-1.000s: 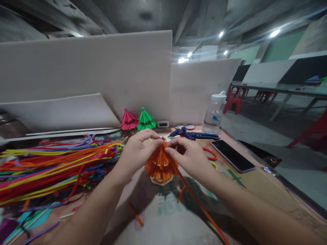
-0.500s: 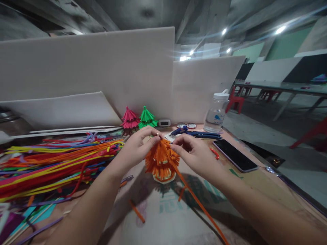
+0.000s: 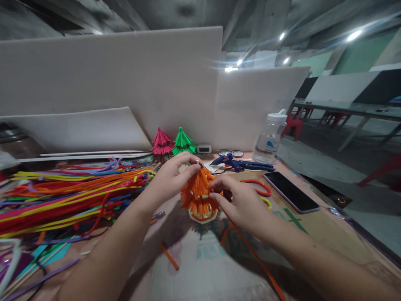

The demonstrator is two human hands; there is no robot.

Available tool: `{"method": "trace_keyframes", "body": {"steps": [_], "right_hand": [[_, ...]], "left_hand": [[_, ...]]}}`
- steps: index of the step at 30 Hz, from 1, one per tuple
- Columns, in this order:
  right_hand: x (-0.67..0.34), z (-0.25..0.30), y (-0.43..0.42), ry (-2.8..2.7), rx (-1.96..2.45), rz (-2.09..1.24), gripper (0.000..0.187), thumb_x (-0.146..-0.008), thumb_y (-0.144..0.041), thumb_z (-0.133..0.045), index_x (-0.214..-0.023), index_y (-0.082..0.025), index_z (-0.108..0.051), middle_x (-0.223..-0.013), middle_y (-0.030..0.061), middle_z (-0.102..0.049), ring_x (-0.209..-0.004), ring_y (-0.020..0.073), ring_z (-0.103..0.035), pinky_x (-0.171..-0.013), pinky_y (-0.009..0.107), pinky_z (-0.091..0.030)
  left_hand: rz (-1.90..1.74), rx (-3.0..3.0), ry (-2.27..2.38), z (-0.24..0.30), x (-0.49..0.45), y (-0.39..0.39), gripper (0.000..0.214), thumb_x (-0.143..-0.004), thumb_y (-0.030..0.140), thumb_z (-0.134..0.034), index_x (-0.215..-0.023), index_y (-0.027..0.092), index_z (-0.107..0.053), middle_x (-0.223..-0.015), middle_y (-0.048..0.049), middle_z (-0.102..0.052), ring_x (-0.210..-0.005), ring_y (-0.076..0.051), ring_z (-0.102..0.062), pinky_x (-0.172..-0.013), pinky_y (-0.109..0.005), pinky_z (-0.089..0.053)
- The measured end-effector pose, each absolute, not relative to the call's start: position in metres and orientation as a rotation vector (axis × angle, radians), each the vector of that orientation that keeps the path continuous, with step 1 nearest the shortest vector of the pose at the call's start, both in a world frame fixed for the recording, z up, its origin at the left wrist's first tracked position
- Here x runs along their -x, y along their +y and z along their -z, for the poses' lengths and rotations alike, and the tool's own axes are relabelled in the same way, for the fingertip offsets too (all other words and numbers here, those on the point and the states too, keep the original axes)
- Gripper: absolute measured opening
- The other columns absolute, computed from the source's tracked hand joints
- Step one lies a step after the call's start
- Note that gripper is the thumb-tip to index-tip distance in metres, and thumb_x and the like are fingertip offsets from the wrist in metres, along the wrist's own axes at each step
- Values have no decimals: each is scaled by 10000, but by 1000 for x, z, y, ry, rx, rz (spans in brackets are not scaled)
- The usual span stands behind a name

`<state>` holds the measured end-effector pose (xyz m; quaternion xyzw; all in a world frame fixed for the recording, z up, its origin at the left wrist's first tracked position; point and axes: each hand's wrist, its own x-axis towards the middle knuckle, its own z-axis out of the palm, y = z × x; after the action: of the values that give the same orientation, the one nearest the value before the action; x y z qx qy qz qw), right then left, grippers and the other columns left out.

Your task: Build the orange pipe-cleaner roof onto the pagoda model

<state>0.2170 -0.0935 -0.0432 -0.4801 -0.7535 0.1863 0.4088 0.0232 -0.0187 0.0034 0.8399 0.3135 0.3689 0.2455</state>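
A small orange tree made of pipe cleaners point(image 3: 199, 189) stands upright on a pale, flat-sided base in front of me. My left hand point(image 3: 175, 175) is closed, thumb and forefinger pinching the tree's tip around a thin pale stick. At the tree's right side, my right hand point(image 3: 233, 196) has its fingers drawn together on a long orange pipe cleaner point(image 3: 250, 246), whose tail runs down toward the lower right. The exact grip is partly hidden by the fingers. A short orange piece point(image 3: 169, 256) lies on the table nearer to me.
Multicoloured pipe cleaners point(image 3: 72, 196) are heaped at left. Behind stand a pink tree point(image 3: 162, 142) and a green tree point(image 3: 183, 142). Toward the right are a blue glue gun point(image 3: 227, 161), red-handled scissors point(image 3: 261, 189), a phone point(image 3: 291, 191) and a water bottle point(image 3: 268, 140).
My right hand has moved slightly down along the tree's right side, taking the long pipe cleaner with it. My left hand keeps the tip. The view has shifted a little, uncovering the scissors' handle.
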Motion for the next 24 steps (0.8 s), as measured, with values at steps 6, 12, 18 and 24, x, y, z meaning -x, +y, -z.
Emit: {"method": "trace_keyframes", "body": {"steps": [6, 12, 18, 24], "right_hand": [[-216, 45, -93, -1905, 1242, -439, 47, -902, -195, -590, -908, -238, -608, -825, 0, -721, -706, 166, -643, -622, 279, -426], [-222, 26, -88, -1847, 1215, -328, 82, -932, -262, -584, -918, -227, -657, -787, 10, -718, -675, 165, -633, -633, 288, -434], [-215, 18, -77, -1902, 1196, -220, 75, -919, -246, -602, -949, -222, -666, -859, 28, -723, -742, 177, -639, -681, 292, -448], [-212, 23, -71, -1904, 1158, -209, 67, -928, -228, -574, -960, -233, -633, -870, 26, -698, -772, 179, -625, -701, 292, -440]], "left_hand": [[-1004, -2282, 862, -1, -24, -19, 196, -948, 334, -525, -890, 184, -638, -1010, -57, -663, -951, -200, -614, -897, -322, -460], [-1015, -2276, 872, -3, -24, -20, 191, -939, 343, -538, -891, 191, -643, -994, -55, -669, -958, -210, -623, -891, -323, -468], [-1021, -2281, 872, -2, -26, -23, 193, -944, 348, -537, -912, 199, -655, -1004, -50, -676, -972, -208, -627, -909, -325, -462], [-1023, -2280, 894, -2, -27, -22, 196, -944, 344, -534, -912, 196, -660, -1021, -57, -679, -991, -214, -630, -937, -333, -458]]}}
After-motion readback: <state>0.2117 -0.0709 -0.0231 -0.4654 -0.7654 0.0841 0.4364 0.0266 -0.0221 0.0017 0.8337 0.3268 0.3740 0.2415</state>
